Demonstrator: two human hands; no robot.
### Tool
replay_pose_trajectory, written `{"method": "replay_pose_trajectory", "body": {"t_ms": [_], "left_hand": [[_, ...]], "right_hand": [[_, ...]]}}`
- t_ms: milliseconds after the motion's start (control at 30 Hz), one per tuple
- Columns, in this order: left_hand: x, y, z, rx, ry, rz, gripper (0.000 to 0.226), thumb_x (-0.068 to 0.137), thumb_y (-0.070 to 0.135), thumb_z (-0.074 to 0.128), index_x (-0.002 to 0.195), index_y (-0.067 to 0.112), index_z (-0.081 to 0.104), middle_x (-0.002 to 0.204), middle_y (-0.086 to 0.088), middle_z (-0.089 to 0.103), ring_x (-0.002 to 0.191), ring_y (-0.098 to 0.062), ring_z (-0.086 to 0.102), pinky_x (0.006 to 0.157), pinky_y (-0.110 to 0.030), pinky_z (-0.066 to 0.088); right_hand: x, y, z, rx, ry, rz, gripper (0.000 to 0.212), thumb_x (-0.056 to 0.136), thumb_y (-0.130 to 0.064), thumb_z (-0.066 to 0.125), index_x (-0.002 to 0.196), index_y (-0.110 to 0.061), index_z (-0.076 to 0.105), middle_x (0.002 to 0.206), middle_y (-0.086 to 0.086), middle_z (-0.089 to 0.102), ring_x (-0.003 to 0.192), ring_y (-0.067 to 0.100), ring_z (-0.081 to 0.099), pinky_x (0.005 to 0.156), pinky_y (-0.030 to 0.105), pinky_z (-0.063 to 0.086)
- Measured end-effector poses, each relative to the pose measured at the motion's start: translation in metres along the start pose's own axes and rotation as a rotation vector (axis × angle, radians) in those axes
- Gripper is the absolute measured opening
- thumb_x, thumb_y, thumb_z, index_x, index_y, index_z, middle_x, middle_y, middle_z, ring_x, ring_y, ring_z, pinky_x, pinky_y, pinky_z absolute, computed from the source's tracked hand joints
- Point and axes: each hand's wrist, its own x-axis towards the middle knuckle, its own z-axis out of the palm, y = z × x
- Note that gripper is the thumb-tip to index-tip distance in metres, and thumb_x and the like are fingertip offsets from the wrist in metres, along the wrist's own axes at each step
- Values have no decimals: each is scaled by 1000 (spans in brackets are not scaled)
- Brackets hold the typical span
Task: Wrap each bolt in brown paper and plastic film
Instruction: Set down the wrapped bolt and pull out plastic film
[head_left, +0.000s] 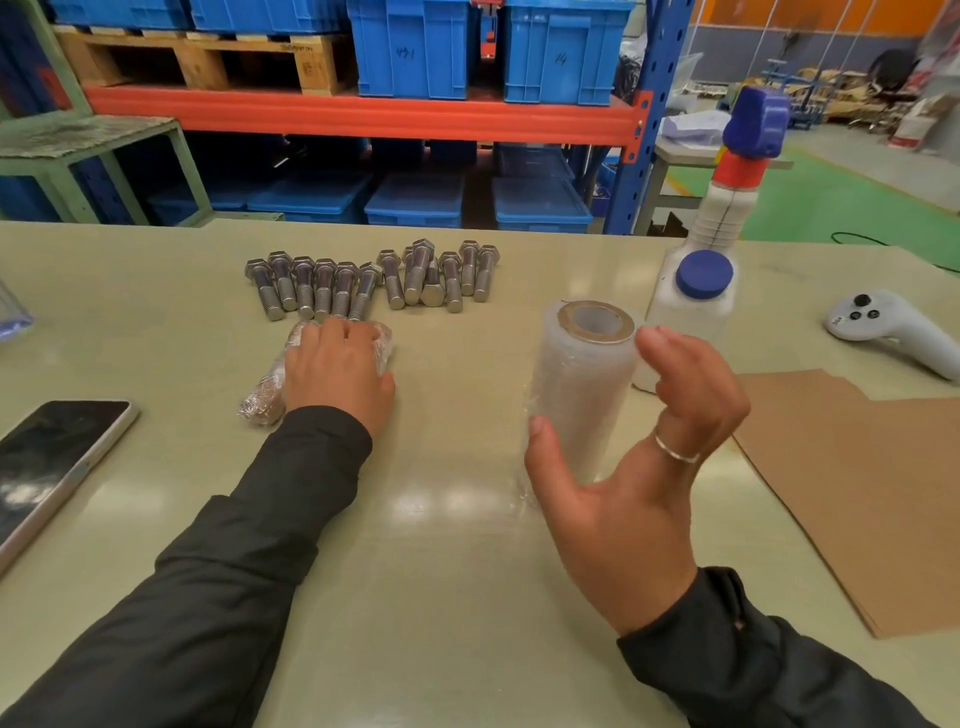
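Now wrapped bolt (265, 395) under left hand (337, 374) fingers; film roll (584, 384) beside right hand (634, 493)

Two dark-sleeved arms reaching forward. Left hand (337, 371) palm down, fingers straight and flat, pressing downward. Right hand (639, 467) raised upright, palm facing left, thumb and fingers loosely curved apart, a thin ring on one finger.

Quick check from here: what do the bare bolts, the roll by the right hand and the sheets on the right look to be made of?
Bare bolts: metal, probably steel, going by the grey sheen and cut threads.
Film roll: clear, cloudy plastic stretch film on what looks like a cardboard core, brownish at the top rim.
Brown sheets: matte paper or thin card with flat, dull surfaces; which of the two is unclear.
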Motion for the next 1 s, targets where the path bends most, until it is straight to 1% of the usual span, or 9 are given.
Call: {"method": "replay_pose_trajectory", "body": {"t_ms": [100,233,367,567,700,767,833,933,1000], "left_hand": [[9,-2,0,-59,-64,16,58,83,28,60,135,12,39,137,-10,40,124,-31,32,100,-39,26],[30,3,2,74,-227,98,63,84,36,55,140,20,31,144,-4,34,129,-28,29,103,-41,25],[47,9,6,184,-235,89,46,88,36,49,131,19,45,134,-6,43,125,-29,34,101,-40,28],[45,13,14,210,-124,77,39,89,32,47,124,13,50,127,-9,47,119,-29,38,99,-39,28],[38,20,0,145,-56,145,46,93,30,43,137,14,39,133,-9,47,123,-29,40,102,-39,25],[23,29,-13,-100,73,209,43,95,27,44,136,16,39,126,-7,52,117,-26,46,99,-37,28],[0,42,-28,-587,31,200,34,95,24,45,128,16,49,108,0,58,100,-13,55,84,-26,40],[-40,57,-50,-1304,-525,92,30,90,32,48,117,21,54,90,7,63,74,1,62,63,-19,52],[-59,59,-54,-1472,-841,15,41,74,42,50,114,29,53,91,6,67,76,-7,67,60,-27,55]], "right_hand": [[2,6,5,25,-86,179,85,65,-20,75,131,-31,22,127,-9,20,120,1,26,104,21,30],[0,13,9,104,-177,211,96,66,-19,78,134,-41,14,127,-17,16,121,-15,24,100,2,24],[0,17,8,114,-194,209,95,68,-18,74,135,-42,11,130,-20,15,120,-24,20,97,-3,22],[3,18,3,163,-233,291,96,71,-18,77,134,-50,13,127,-25,18,118,-16,30,102,17,37],[9,16,-1,263,-292,439,98,67,-32,72,129,-67,4,123,-32,22,118,-2,43,102,20,40],[14,17,-3,369,-314,528,97,65,-34,72,130,-64,6,126,-29,32,115,0,50,97,22,46],[18,19,-3,511,-337,630,95,64,-32,73,133,-57,13,129,-21,45,107,-1,57,84,22,53],[19,21,-3,721,-347,822,91,65,-29,71,133,-54,16,119,-13,59,97,5,66,71,23,55],[17,21,-1,821,-365,932,77,68,-29,67,130,-51,26,106,-5,69,89,14,69,67,27,56]]}}
